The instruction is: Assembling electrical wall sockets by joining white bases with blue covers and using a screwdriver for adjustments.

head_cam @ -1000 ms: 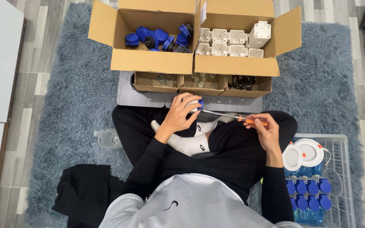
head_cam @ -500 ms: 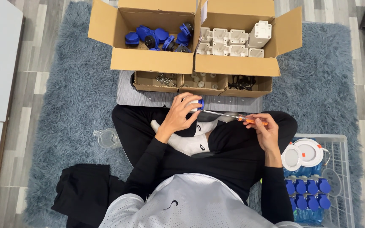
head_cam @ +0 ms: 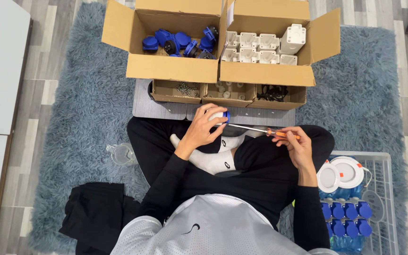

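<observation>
from my remote seat i watched the left hand [head_cam: 203, 130] curled around a small white and blue socket part [head_cam: 221, 116], fingers wrapped over its top so that most of it was hidden; the hand held it just above the lap, near the front edge of the grey board [head_cam: 159, 109]. the right hand [head_cam: 294, 144] was pinched on the orange handle of a screwdriver [head_cam: 260, 130], thumb and fingers closed round the grip. the relation that mattered was the line of that tool: its long axis lay nearly level, running from the right hand leftward, with the thin metal shaft reaching across the gap and the tip meeting the side of the part in the left hand. so the part lay to the left of the right hand and a little farther out from the body, at the far end of the shaft, and the two hands were apart, joined only by the tool. whether the tip sat in a screw head i could not tell, since the left fingers covered it. beyond the hands stood the cardboard boxes [head_cam: 175, 73] with blue and white parts; beside the right forearm was a white wire basket [head_cam: 387, 198].
</observation>
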